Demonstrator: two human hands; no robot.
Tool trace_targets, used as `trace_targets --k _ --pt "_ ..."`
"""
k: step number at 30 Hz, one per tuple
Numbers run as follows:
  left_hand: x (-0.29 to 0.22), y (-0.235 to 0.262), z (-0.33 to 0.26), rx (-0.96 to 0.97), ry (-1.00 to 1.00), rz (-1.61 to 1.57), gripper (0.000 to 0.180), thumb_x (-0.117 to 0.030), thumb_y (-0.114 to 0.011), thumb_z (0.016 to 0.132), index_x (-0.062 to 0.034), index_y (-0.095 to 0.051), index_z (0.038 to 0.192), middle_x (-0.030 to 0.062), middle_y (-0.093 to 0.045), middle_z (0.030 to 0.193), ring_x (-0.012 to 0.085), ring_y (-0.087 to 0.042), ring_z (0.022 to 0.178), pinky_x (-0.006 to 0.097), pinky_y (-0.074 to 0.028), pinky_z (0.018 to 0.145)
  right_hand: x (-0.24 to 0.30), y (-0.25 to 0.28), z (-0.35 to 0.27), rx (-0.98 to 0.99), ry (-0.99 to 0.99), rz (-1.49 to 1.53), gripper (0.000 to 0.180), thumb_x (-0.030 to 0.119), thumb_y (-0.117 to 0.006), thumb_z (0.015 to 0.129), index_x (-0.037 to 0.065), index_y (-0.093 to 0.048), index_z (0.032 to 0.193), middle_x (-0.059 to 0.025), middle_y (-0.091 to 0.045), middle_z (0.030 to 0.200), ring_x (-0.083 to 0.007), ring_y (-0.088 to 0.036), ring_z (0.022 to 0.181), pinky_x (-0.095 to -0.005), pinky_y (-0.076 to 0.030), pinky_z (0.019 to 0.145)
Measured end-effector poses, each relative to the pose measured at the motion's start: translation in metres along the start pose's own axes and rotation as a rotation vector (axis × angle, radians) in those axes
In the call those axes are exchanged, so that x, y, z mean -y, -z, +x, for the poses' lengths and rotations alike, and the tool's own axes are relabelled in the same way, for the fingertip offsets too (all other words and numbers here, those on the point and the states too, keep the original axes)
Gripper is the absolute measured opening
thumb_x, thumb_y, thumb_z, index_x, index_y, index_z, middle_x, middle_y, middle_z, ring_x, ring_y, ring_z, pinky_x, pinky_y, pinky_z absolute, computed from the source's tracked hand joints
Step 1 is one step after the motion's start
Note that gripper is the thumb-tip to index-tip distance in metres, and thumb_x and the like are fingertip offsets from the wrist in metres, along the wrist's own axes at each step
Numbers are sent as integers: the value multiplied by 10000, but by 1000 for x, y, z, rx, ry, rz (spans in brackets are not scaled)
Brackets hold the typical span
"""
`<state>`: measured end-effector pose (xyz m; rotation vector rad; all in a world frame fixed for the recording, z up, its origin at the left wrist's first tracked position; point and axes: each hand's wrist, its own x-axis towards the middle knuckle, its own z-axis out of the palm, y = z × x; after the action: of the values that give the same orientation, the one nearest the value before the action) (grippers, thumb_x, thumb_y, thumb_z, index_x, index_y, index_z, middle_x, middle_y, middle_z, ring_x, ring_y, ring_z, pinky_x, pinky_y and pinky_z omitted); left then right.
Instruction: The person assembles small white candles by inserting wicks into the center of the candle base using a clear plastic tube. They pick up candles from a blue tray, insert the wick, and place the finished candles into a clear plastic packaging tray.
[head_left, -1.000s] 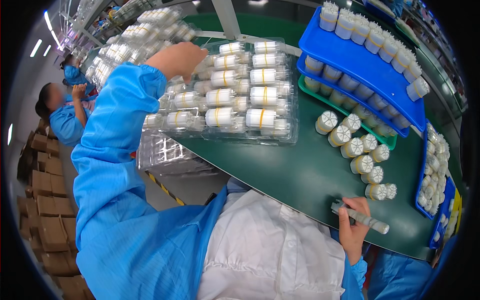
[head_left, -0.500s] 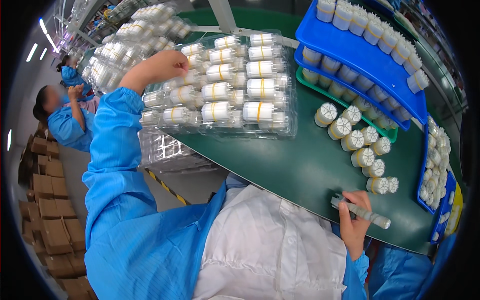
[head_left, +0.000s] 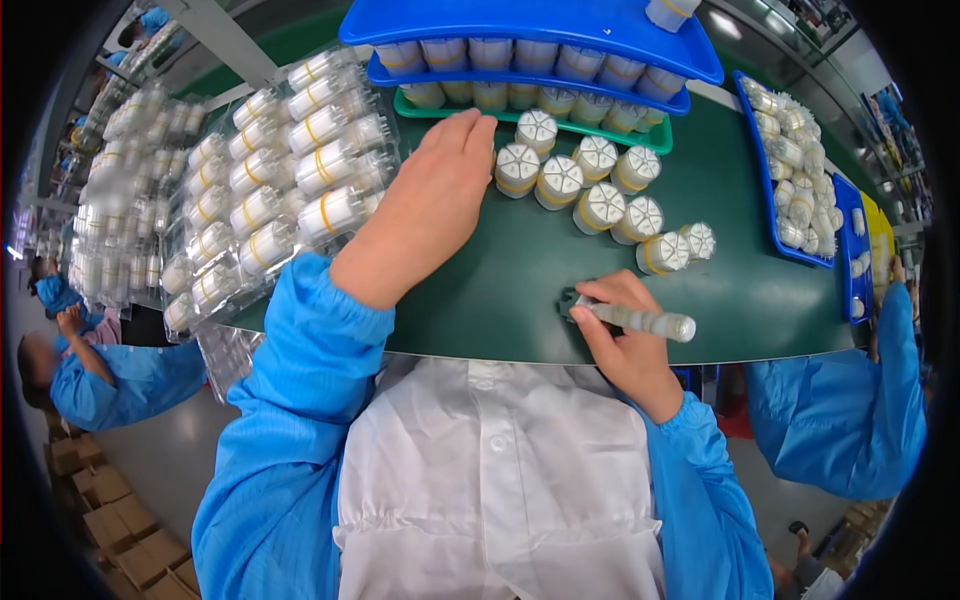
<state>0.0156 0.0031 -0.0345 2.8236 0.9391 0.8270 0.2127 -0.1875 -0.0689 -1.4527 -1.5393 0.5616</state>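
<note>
My right hand is closed around a tape-wrapped rod-like tool with a pale, rounded end and a dark grey notched head. It is over the near edge of the green table. My left hand reaches palm down across the table, fingers pressed together and bent down at the tips. Its thumb and whatever lies beneath are hidden. Just right of its fingertips stands a white cylindrical bundle with a segmented top and a yellow band. Several similar upright bundles trail away to the right.
Clear plastic trays of banded white bundles lie at left, with stacked trays beyond. Blue trays and a green tray are stacked at the back. A blue bin of white pieces is at right, near a co-worker's sleeve.
My view has swung to the right. My left hand has left the clear tray and moved right to the upright bundles. My right hand still holds the rod-like tool.
</note>
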Motion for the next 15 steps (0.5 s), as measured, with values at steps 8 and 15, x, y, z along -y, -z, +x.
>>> trace_targets --k 8,15 --pt "-37 55 -19 40 63 -61 474 -89 -813 777 -10 -624 1204 167 -624 1148 373 -601 1048 446 -510 865 -4 4 5 -10 2 -6 192 92 -761 888 -6 -702 1043 -96 -635 907 -174 -602 694 -304 -467 589" --pt "-59 -7 -47 64 35 -557 540 -155 -894 689 -45 -658 1163 114 -665 1095 324 -620 977 403 -519 822 12 20 29 -113 113 58 178 75 -748 895 -7 -700 1045 -103 -637 916 -162 -612 714 -292 -484 628"
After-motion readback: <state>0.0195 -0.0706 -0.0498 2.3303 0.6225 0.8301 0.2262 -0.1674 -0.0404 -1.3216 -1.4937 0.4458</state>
